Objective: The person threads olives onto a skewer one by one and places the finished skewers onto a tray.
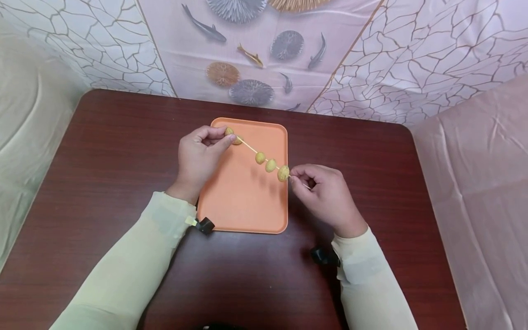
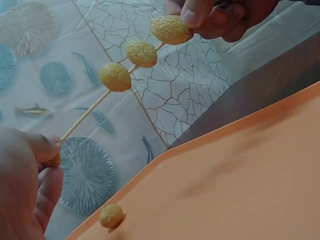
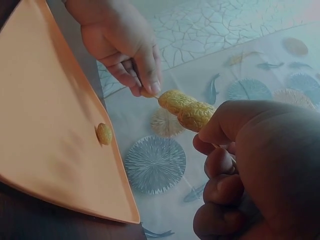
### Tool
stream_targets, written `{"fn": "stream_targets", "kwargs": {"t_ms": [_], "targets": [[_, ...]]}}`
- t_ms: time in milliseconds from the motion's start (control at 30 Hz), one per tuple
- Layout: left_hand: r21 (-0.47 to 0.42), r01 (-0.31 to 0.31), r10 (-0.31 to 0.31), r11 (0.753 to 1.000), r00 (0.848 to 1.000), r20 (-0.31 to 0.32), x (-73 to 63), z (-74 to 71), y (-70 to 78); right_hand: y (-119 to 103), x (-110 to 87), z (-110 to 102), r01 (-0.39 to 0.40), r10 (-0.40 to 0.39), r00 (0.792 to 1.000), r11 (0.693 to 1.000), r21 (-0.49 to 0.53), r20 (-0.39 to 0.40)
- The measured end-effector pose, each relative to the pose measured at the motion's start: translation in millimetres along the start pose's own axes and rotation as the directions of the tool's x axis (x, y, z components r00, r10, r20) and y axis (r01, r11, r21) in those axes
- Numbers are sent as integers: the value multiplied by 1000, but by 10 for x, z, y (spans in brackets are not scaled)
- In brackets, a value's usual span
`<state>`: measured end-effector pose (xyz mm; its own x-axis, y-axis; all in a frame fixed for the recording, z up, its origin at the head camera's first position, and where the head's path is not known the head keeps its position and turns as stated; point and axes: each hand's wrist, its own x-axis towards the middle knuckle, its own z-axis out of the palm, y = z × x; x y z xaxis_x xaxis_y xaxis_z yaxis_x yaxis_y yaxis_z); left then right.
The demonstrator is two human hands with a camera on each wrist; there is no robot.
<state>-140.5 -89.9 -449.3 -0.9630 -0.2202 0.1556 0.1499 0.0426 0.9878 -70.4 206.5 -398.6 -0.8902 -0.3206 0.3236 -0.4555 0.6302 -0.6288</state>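
A thin wooden skewer (image 1: pixel 247 145) slants over the tray, carrying three yellow, wrinkled oval balls like small potatoes (image 2: pixel 141 53). My right hand (image 1: pixel 326 195) pinches the skewer at its lower right end, close behind the largest ball (image 1: pixel 283 173). At the other end, my left hand (image 1: pixel 202 158) holds one more yellow ball (image 1: pixel 228 131) between thumb and fingers, right at the skewer's tip. Most of that ball is hidden by the fingers in the left wrist view. Another yellow ball (image 2: pixel 111 216) lies loose on the orange tray (image 1: pixel 243 201), near its far left corner.
The tray rests on a dark red-brown table (image 1: pixel 136 151). A patterned cloth (image 1: pixel 264 55) hangs behind the far edge, and plain pale cloth (image 1: pixel 474 183) hangs at the sides. Small black cameras (image 1: pixel 205 225) are strapped at both wrists.
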Motion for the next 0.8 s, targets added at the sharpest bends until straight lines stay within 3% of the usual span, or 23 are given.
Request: {"fn": "stream_targets", "kwargs": {"t_ms": [267, 800], "targets": [[41, 21, -20, 999, 1000, -24, -15, 2, 13, -52, 36, 11, 1, -1, 1000, 1000, -11, -1], [3, -14, 14, 1000, 999, -45, -31, 35, 13, -93, 54, 58, 4, -4, 1000, 999, -37, -20]]}}
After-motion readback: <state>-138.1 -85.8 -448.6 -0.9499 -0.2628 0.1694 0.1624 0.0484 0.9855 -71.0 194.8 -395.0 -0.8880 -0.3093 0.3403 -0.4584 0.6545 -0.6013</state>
